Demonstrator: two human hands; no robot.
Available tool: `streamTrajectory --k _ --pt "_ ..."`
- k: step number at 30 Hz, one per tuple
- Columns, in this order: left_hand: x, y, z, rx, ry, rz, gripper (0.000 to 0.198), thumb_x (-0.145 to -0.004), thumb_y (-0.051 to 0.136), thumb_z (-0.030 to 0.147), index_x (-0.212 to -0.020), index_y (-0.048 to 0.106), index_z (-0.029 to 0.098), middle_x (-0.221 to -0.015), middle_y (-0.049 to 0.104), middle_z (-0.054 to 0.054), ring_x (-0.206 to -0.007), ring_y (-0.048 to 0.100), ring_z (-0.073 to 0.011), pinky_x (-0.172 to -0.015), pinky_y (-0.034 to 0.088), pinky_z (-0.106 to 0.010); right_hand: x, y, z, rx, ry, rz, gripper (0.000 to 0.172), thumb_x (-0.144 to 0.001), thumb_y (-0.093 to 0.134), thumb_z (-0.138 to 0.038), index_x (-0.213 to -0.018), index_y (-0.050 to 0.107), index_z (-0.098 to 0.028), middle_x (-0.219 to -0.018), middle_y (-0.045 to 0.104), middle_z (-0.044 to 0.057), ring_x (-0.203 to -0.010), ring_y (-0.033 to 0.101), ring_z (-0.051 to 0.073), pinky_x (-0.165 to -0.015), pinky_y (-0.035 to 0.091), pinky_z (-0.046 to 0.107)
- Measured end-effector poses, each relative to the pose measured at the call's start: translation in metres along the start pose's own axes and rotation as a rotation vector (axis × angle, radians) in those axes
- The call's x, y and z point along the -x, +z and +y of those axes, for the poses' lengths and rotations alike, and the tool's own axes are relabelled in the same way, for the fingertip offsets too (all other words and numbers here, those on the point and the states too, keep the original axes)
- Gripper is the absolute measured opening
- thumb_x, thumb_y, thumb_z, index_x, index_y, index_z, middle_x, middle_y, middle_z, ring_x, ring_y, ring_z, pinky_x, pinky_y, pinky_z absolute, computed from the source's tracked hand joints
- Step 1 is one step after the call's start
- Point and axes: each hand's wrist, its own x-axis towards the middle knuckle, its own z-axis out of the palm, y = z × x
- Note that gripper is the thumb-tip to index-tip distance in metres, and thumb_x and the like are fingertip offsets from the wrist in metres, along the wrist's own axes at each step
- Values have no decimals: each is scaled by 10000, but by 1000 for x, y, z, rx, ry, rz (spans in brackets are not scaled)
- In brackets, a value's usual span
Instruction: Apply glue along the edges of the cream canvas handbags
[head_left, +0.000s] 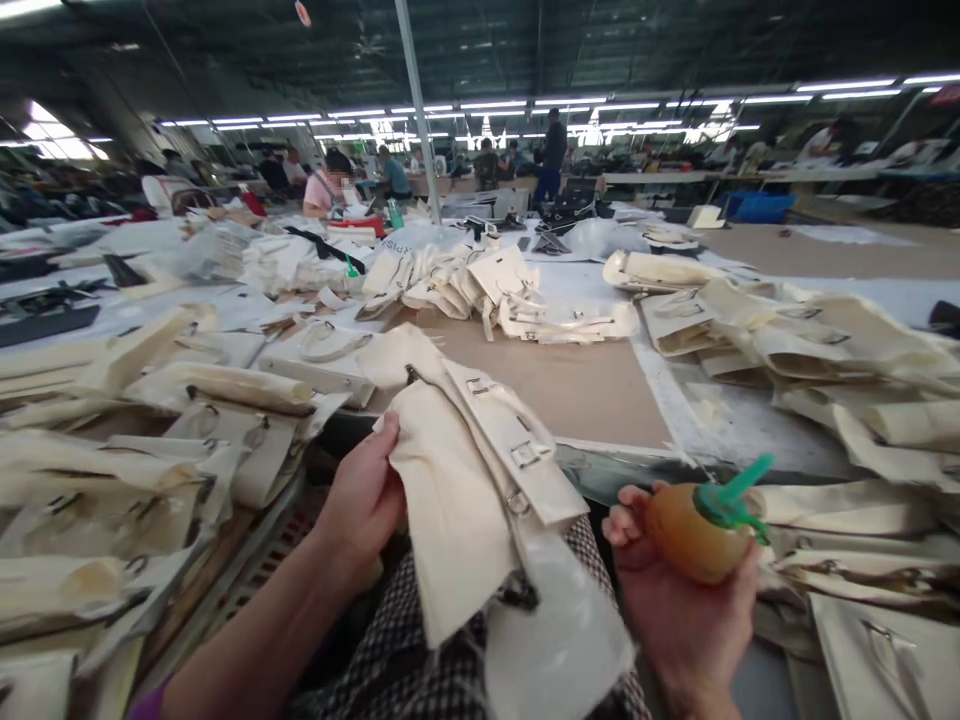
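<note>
My left hand (367,495) grips the left edge of a cream fabric bag piece (457,500), thumb on top and the other fingers mostly hidden beneath. The piece lies slanted over my lap and the table edge, with a dark zipper, metal rings and a flap with buckles. A translucent plastic sheet (555,630) hangs at its lower end. To the right, my right hand (675,610) is closed round a rounded amber squeeze bottle (694,530) with a green cap and green nozzle pointing up and right. The bottle is apart from the bag piece.
Piles of cream bag pieces lie at left (97,470) and right (825,330). More bag pieces (487,285) sit on the table beyond a brown board (570,380). A blue bin (757,207) stands far right. Several people work in the background, one in a pink top (319,192).
</note>
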Motion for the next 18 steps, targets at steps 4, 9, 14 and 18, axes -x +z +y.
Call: streamTrajectory --k 4,9,14,18 --pt "25 -5 -14 128 -107 63 306 -1049 380 146 -1136 673 130 -893 783 -70 -783 759 -182 -696 654 -276 2 0 3 45 -46 36 586 -901 387 -746 -1012 709 -269 -1021 692 121 -933 679 317 -839 554 485" --pt "49 -16 -42 197 -151 94 261 -1036 418 110 -1157 649 96 -960 771 -111 -840 757 -181 -727 660 -269 -1 -5 5 4 -25 -69 625 -893 405 -768 -976 702 -225 -671 596 61 -613 573 228 -644 532 384" --pt "48 -39 -68 37 -100 54 158 -1019 469 129 -1051 621 102 -1018 731 -121 -893 727 -165 -839 640 -308 -8 -8 13 -8 136 -272 690 -840 387 -842 -755 607 -194 -488 256 -78 -437 161 100 -407 269 219" --pt "32 -67 -73 -566 449 -245 336 -866 747 280 -1150 587 197 -1290 633 -121 -1211 612 -276 -1080 501 -486 -20 -12 11 84 146 -258 646 -854 397 -819 -762 581 -207 -536 323 -62 -412 183 90 -390 287 234"
